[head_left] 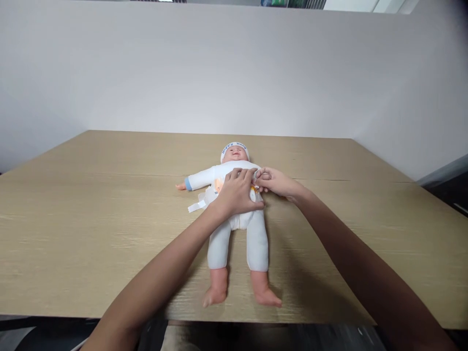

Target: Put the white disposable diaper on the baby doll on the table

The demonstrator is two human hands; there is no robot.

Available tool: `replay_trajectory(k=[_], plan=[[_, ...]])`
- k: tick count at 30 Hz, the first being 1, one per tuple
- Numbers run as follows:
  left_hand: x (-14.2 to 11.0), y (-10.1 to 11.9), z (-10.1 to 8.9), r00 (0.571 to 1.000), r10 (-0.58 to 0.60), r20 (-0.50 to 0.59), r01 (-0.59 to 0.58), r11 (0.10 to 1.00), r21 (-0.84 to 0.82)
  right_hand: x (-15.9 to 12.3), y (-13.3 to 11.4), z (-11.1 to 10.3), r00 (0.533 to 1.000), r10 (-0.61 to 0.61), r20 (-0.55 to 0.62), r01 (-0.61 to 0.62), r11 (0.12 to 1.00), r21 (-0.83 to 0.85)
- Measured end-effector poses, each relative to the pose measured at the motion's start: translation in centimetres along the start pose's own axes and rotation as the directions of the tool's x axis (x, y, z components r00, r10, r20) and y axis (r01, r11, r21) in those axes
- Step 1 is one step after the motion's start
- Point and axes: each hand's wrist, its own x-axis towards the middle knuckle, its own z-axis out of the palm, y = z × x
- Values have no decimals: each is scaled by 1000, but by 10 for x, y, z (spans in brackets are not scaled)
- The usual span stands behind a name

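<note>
A baby doll [258,243] in a white suit and a lettered white cap lies on its back, feet towards me. A white diaper [239,223] is around its hips, with a printed patch on the front. My left hand [241,192] lies over the diaper's front and the doll's belly, fingers spread. Beside it, my right hand [274,183] is closed in a pinch at the diaper's edge by the doll's waist; the fingers partly hide what they hold. On the other side a loose diaper tab [197,205] sticks out, unfastened.
The doll lies on a wide wooden table [91,229], near its front edge. A pale wall [219,68] stands behind the table. A dark object [448,185] is at the right edge of view.
</note>
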Motion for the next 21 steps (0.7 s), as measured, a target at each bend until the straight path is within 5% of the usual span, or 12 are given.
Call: replay_trajectory(k=[4,9,15,17,21], plan=[[-1,-4,0,1000,7,-1,-7,997,-79,-2,7,11,1000,26,-9,-25,999,32],[0,-8,-9,998,19,56,-10,987,-158,-12,17,19,985,-151,-85,151,988,-6],[-7,-27,-37,993,39,114,28,842,-539,-48,36,34,885,-417,-208,389,907,-162],[-17,-38,-41,998,11,57,26,788,-616,-62,41,38,834,-531,-148,468,824,-321],[-47,-64,-34,992,-106,-72,50,839,-542,-77,49,43,770,-636,61,577,652,-492]])
